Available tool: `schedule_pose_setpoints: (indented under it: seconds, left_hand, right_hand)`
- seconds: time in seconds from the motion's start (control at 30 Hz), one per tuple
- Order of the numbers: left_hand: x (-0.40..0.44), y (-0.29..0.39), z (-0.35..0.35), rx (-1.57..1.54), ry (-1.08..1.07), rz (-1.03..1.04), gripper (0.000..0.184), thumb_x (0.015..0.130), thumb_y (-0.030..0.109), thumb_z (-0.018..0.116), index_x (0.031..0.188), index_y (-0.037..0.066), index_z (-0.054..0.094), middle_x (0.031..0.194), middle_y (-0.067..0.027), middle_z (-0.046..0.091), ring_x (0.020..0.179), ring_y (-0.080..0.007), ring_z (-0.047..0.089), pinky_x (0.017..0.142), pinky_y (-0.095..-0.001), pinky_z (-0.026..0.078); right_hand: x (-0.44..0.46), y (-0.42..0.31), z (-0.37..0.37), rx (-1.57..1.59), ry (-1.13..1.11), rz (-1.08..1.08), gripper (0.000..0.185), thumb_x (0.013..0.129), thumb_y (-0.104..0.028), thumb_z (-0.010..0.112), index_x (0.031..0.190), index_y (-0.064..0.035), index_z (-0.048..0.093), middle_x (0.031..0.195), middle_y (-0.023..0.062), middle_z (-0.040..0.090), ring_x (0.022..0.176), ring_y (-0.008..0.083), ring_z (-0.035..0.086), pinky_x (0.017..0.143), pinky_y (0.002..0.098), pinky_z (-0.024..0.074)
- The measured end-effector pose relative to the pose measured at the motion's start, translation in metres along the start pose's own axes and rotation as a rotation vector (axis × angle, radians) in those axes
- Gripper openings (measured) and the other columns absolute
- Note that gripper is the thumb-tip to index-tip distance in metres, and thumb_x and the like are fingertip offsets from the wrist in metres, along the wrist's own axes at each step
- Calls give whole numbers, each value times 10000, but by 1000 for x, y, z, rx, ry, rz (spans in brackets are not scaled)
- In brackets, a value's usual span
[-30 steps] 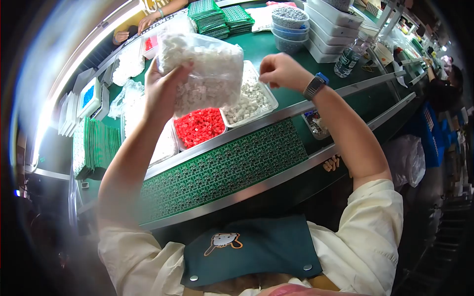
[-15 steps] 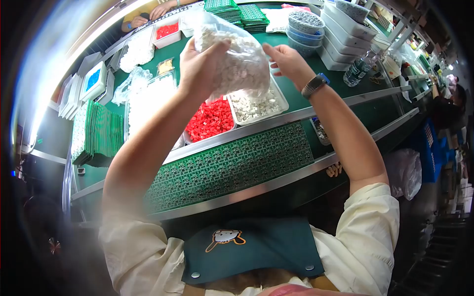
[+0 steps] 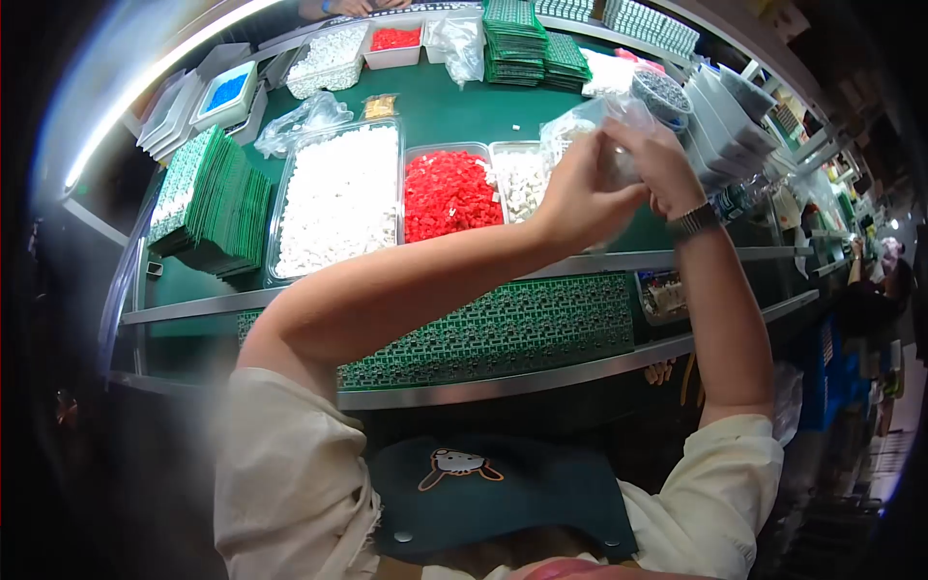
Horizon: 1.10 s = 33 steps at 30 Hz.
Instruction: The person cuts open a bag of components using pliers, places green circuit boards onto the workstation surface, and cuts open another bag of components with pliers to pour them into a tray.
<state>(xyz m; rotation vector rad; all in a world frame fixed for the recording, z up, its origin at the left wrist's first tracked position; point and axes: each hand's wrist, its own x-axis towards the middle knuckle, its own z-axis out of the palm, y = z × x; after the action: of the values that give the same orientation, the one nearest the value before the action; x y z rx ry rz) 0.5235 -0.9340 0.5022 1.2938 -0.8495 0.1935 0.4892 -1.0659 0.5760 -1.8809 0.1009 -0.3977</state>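
Observation:
Both my hands are together at the upper right of centre, around a clear plastic bag (image 3: pixel 568 130) with white pieces in it. The fingers of my left hand (image 3: pixel 585 193) are wrapped on the bag's lower side. My right hand (image 3: pixel 657 159), with a dark watch at its wrist, grips the bag's upper right part. Just left of and partly behind the hands is a tray of whitish pieces (image 3: pixel 522 179). Beside it stand a tray of red pieces (image 3: pixel 449 196) and a large tray of white pieces (image 3: pixel 338 198).
Green circuit boards (image 3: pixel 217 198) stand stacked at the left, with more boards (image 3: pixel 514 43) at the back. Bowls (image 3: pixel 662 95) and white bins (image 3: pixel 720 126) are at the right. Metal rails (image 3: pixel 435 391) cross in front. Another person's hands (image 3: pixel 348 8) show at the top.
The bag and my left hand have moved right, away from above the red tray. My right hand has closed onto the bag. The view has also turned and shifted.

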Motion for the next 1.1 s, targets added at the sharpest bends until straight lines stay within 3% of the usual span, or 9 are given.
schedule_pose_setpoints:
  seconds: [0.03, 0.1, 0.17, 0.23, 0.37, 0.8, 0.93, 1.1]
  left_hand:
    - [-1, 2, 1, 46, 4, 62, 435, 845, 210, 777, 1165, -37, 618, 1092, -155, 699, 948, -227, 684, 761, -359, 570]
    - [7, 2, -37, 50, -235, -80, 395, 856, 229, 766, 1149, -19, 671, 1113, -147, 719, 952, -251, 704, 813, -384, 571]
    - [33, -6, -84, 366, -398, -175, 311, 842, 184, 744, 1085, -6, 702, 1065, -149, 734, 925, -266, 712, 828, -389, 563]
    - [58, -16, -122, 781, -613, -203, 275, 797, 134, 726, 1041, 9, 715, 1023, -180, 727, 940, -274, 708, 825, -365, 557]
    - [63, -36, -145, 778, -837, -89, 273, 767, 102, 698, 1023, 8, 693, 963, -182, 718, 905, -320, 700, 801, -382, 554]
    - [37, -71, -129, 902, -708, -56, 228, 755, 101, 671, 965, 19, 634, 814, -156, 687, 812, -359, 669, 742, -443, 524]
    - [39, -67, -127, 909, -706, -66, 186, 748, 75, 657, 926, 23, 654, 775, -148, 679, 762, -322, 673, 713, -407, 532]
    - [49, -66, -134, 764, -762, -227, 136, 749, 69, 690, 871, 9, 683, 768, -123, 697, 712, -248, 676, 678, -341, 535]
  right_hand:
    - [-3, 5, 0, -7, -2, -3, 458, 962, -282, 646, 1325, -8, 604, 1138, 93, 669, 965, 145, 613, 845, 293, 486]
    - [-13, 15, -2, 157, 144, 82, 353, 979, -189, 610, 1279, -6, 642, 1140, 58, 680, 970, 116, 617, 843, 267, 490]
    - [-23, 20, -4, 244, 234, 133, 309, 988, -142, 591, 1256, -6, 661, 1141, 40, 685, 973, 101, 619, 842, 255, 492]
    - [-28, 20, 5, 234, 283, 85, 276, 973, -144, 607, 1195, -5, 695, 1003, 16, 693, 845, 71, 579, 749, 239, 464]
    - [-27, 21, 10, 214, 310, 38, 263, 967, -143, 612, 1167, -4, 711, 914, 3, 699, 758, 53, 548, 686, 228, 443]
    - [-31, 27, 16, 222, 362, -16, 257, 955, -123, 611, 1151, 16, 703, 903, 20, 710, 764, 55, 573, 687, 238, 461]
    - [-32, 26, 15, 245, 346, -4, 255, 952, -118, 615, 1146, 23, 699, 916, 27, 717, 779, 57, 585, 698, 238, 468]
    - [-33, 28, 17, 240, 358, -32, 253, 951, -119, 616, 1139, 27, 701, 919, 31, 718, 780, 60, 590, 707, 243, 474]
